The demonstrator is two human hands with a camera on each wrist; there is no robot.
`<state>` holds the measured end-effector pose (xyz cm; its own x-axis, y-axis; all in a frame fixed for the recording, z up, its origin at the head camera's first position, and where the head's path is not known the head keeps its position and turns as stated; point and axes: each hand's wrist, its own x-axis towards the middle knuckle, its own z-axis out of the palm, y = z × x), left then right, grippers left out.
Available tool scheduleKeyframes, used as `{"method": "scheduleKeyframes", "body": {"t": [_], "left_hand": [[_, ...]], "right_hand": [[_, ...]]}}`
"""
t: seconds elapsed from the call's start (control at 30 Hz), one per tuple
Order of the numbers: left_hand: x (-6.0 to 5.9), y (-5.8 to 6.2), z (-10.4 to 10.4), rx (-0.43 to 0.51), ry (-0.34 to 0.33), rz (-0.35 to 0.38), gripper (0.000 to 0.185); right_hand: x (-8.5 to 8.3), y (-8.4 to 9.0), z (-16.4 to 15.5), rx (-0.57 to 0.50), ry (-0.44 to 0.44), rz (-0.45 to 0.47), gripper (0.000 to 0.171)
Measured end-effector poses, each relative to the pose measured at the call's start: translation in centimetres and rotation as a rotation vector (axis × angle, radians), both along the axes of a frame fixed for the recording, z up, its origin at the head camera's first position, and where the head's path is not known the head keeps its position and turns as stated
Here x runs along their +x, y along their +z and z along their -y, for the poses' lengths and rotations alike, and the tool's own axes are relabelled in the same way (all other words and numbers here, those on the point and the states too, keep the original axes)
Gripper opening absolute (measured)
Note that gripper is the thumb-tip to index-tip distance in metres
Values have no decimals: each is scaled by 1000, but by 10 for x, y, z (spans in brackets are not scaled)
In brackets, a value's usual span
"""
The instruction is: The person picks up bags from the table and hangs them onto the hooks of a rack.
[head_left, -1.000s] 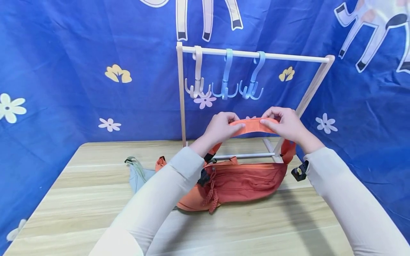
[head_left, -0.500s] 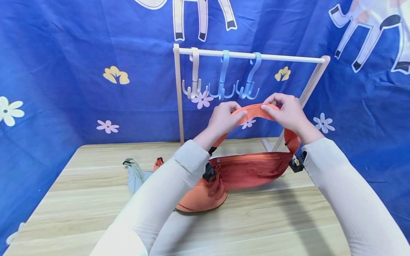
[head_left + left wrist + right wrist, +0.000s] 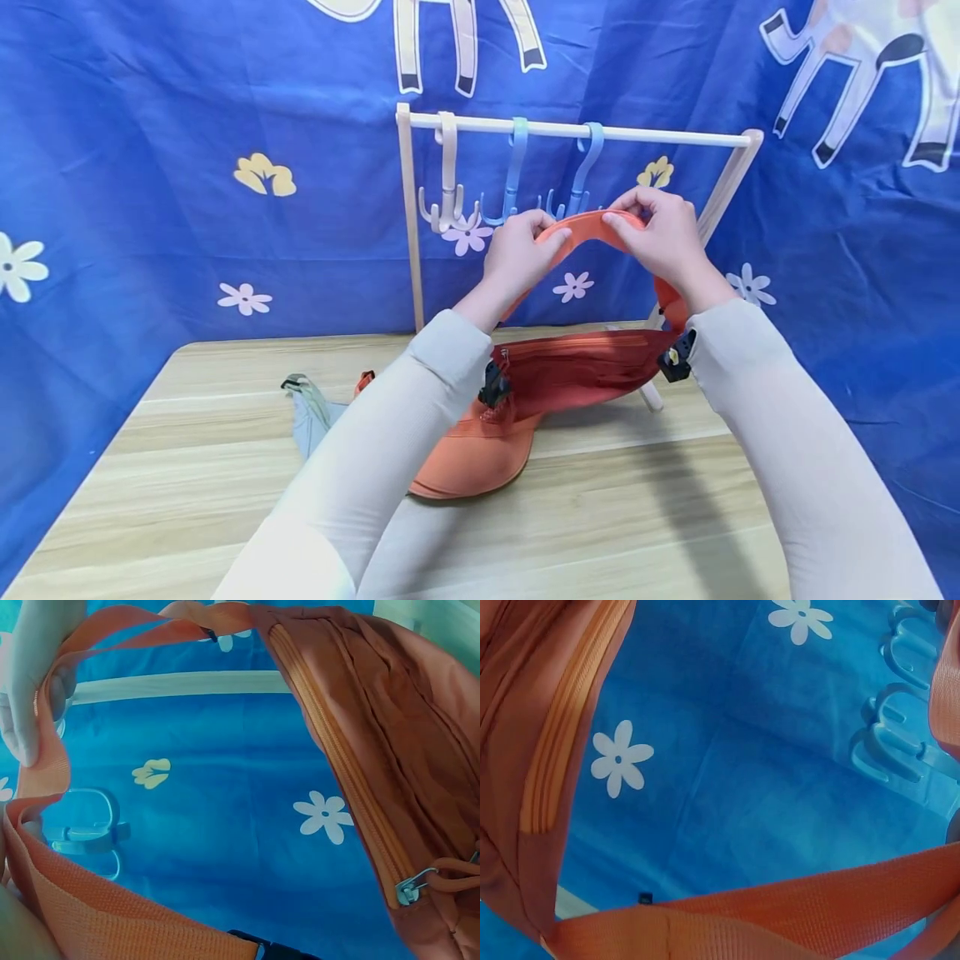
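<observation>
A red waist bag (image 3: 577, 371) hangs tilted below an orange strap (image 3: 588, 227). My left hand (image 3: 517, 258) pinches the strap between thumb and fingers on its left side. On its right side my right hand (image 3: 663, 237) pinches it the same way, so the strap arches between them. In the left wrist view the bag (image 3: 390, 742) shows a long zip with a metal zipper pull (image 3: 409, 891). Both hands are in front of a rack (image 3: 660, 136), below and right of its hanging hooks. A blue hook (image 3: 587, 162) is partly hidden behind the strap.
A white hook (image 3: 447, 171) and another blue hook (image 3: 514, 167) hang from the rack's bar. On the wooden table (image 3: 225, 442) lie an orange fabric item (image 3: 472, 458) with a rounded edge and a light blue fabric item (image 3: 309, 417), both partly behind my left arm.
Both hands have risen with the strap, up to the level of the hooks. The bag has lifted off the table, and more of the orange item shows beneath it.
</observation>
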<state>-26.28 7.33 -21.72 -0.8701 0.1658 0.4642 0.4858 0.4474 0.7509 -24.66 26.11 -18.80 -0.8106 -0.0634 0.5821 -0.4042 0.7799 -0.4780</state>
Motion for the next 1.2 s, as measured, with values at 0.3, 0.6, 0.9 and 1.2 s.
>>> {"method": "scheduleKeyframes", "body": {"t": [0.3, 0.6, 0.9, 1.2], "left_hand": [[-5, 6, 1, 85, 79, -57, 20], [-6, 8, 1, 179, 124, -108, 20], [-8, 7, 4, 172, 212, -139, 22], [-10, 1, 2, 116, 240, -84, 24]], "right_hand": [[-9, 8, 14, -47, -34, -75, 31], [-18, 12, 27, -73, -55, -155, 31], [-24, 12, 39, -87, -79, -143, 28], [-25, 7, 37, -70, -127, -27, 30]]}}
